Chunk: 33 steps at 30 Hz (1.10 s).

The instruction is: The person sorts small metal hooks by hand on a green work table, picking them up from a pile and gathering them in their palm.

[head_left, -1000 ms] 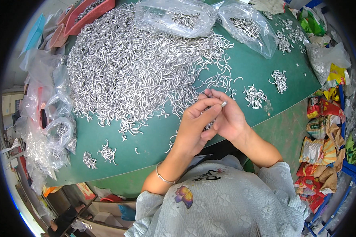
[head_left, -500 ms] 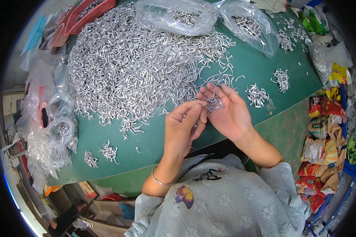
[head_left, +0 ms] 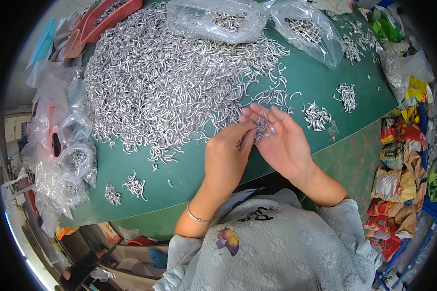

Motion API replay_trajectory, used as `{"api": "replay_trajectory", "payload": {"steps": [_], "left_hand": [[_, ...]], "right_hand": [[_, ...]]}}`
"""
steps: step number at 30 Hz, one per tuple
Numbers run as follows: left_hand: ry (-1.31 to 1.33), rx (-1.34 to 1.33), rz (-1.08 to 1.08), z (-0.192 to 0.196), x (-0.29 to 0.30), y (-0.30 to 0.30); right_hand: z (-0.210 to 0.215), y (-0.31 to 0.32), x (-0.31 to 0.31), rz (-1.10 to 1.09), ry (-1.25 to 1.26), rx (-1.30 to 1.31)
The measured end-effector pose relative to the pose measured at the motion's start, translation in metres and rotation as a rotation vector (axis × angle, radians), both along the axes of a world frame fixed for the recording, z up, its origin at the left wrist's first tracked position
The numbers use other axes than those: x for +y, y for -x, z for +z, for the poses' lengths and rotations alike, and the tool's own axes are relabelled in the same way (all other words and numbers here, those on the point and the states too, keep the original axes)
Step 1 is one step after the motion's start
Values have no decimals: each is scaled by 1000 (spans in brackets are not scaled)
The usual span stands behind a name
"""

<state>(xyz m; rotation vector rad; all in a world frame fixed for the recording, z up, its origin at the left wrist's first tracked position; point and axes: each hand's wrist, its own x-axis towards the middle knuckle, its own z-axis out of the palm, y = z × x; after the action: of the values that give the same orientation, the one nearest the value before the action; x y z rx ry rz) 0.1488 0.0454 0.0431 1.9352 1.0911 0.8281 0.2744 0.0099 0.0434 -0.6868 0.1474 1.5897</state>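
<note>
My right hand (head_left: 290,148) is turned palm up and cupped, with several small curved silver metal pieces (head_left: 263,127) lying at its fingers. Against them, my left hand (head_left: 227,154) is closed with its back upward. Bits of metal show between its thumb and fingers, though most of its grip is hidden. Beyond both hands a large heap of the same curved metal pieces (head_left: 160,77) covers much of the green table (head_left: 179,183). Two small piles (head_left: 317,116) (head_left: 345,98) lie right of my right hand.
Two small piles (head_left: 113,195) (head_left: 135,185) and a single piece (head_left: 170,183) lie near the front edge, at left. Clear plastic bags (head_left: 218,19) (head_left: 308,31) with metal parts sit at the back. A red tray (head_left: 97,26) stands far left; packed sacks (head_left: 388,184) fill a rack at right.
My left hand has rolled over, so its back now faces up and its fingers reach closer to the pieces in my right hand. The right hand has barely moved.
</note>
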Motion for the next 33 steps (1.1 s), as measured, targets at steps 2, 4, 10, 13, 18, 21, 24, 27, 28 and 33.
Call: {"api": "replay_trajectory", "payload": {"steps": [2,4,10,13,18,21,24,27,28,33], "left_hand": [[9,-63,23,-1,-1,-1],[19,-168,43,-5,-1,-2],[1070,-869,-276,5,9,10],[1174,-1067,-379,1,7,10],[1096,-856,-254,-2,-11,-1],[837,-600,-136,-3,-19,-3],[427,-352,-41,2,-21,-6],[104,-199,-18,-4,-17,-9],[103,-155,-33,0,-17,-11],[-59,87,-74,4,-19,-16]], "right_hand": [[-4,0,0,-7,-1,12],[-8,0,0,-16,16,28],[-12,-3,-2,-22,37,71],[-3,-1,-1,-18,80,40],[-6,0,-2,4,37,49],[-10,1,-2,1,-4,29],[-8,1,-3,-13,10,6],[-7,2,-5,-30,-9,-32],[-7,2,-6,-26,-27,-48],[-13,8,-9,-8,-101,-117]]}}
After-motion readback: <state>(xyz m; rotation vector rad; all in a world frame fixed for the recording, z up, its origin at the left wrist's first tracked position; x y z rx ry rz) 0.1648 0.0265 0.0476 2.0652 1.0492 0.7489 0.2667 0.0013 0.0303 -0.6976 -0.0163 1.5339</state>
